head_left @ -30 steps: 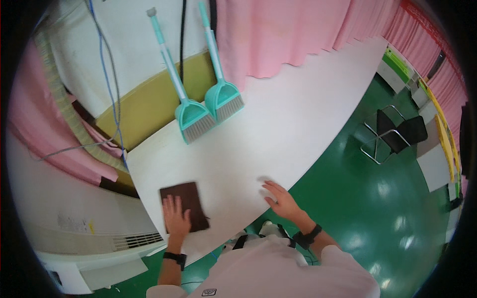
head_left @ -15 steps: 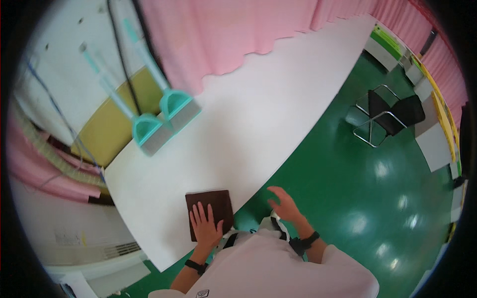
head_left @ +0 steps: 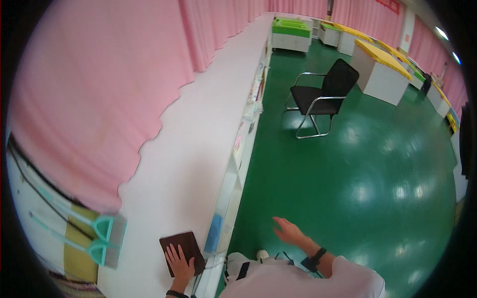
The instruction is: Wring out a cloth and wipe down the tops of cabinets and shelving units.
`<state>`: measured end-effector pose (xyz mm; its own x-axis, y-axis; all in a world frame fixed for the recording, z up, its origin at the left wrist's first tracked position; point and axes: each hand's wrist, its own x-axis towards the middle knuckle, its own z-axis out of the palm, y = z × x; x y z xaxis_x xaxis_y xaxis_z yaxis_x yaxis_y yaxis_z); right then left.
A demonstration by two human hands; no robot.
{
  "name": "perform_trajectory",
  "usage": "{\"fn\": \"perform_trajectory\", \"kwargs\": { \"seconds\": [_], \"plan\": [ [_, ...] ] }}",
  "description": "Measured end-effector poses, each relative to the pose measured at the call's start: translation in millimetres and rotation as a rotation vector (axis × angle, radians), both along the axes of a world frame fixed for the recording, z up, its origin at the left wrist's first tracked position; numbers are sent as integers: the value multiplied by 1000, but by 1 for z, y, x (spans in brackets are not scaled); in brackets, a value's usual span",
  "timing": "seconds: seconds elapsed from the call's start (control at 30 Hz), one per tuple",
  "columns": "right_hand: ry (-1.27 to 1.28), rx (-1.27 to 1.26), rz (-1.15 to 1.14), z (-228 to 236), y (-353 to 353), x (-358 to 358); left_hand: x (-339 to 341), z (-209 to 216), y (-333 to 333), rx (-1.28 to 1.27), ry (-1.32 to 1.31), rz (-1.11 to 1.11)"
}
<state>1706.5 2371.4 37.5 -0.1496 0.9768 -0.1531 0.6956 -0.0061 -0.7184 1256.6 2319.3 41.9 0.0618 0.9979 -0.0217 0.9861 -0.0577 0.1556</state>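
My left hand (head_left: 180,263) lies flat, fingers spread, on a dark brown square (head_left: 188,239) that looks like a folded cloth. The square rests on the long white counter top (head_left: 171,174), close to its right edge. My right hand (head_left: 289,231) hangs in the air over the green floor, right of the counter, with its fingers stretched out and nothing in them. At the counter's left end lie two long-handled teal sweeping tools (head_left: 103,227) with grey ends.
A pink curtain (head_left: 99,89) hangs along the counter's left side. Shelves beneath the counter hold a blue item (head_left: 213,232). A black chair (head_left: 325,89) with metal legs stands on the green floor (head_left: 293,184). Farther off are white cabinets (head_left: 377,79) with yellow tops.
The view has swung right and up along the counter, so the sweeping tools now appear lower left. My left hand is still on the brown square; my right hand remains in the air.
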Motion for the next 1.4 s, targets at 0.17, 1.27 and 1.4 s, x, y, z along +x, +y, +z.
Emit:
{"fn": "perform_trajectory", "kwargs": {
  "seconds": [0.17, 1.27, 1.4],
  "plan": [
    [7, -154, -116, -17, 35, 34, 44, -11, 118, 58, -17, -134],
    [176, -74, -173, -5, 718, 352, 393, -21, 805, 116, 92, -338],
    [140, -61, 64, 10, 850, 368, 406, -33, 812, 27, 65, -238]
  ]
}}
